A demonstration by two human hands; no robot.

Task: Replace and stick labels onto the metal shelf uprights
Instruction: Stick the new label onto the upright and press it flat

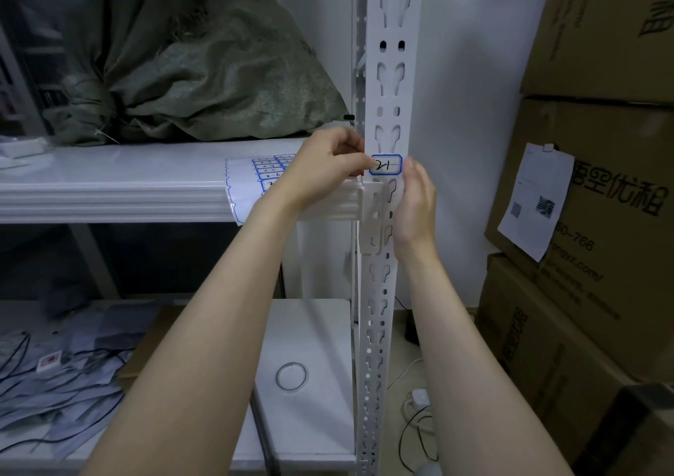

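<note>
On the shelf (109, 183) at left, your label sheet (243, 183) lies with several blue-framed labels unused, so I judge more uprights wait. Your left hand (328, 169), fingers curled, pinches the left edge of the label (385, 165) marked 21, which sits across the upright (390, 92) just above shelf level. Your right hand (415, 198), fingers straight, rests against the upright's right side; pressing flat looks left to do

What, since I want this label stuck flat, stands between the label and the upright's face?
Nothing visible does. The label lies against the upright, on the plain strip between two pairs of slots. The left hand pinches its left edge and the right hand touches the upright's right edge beside it.
</note>
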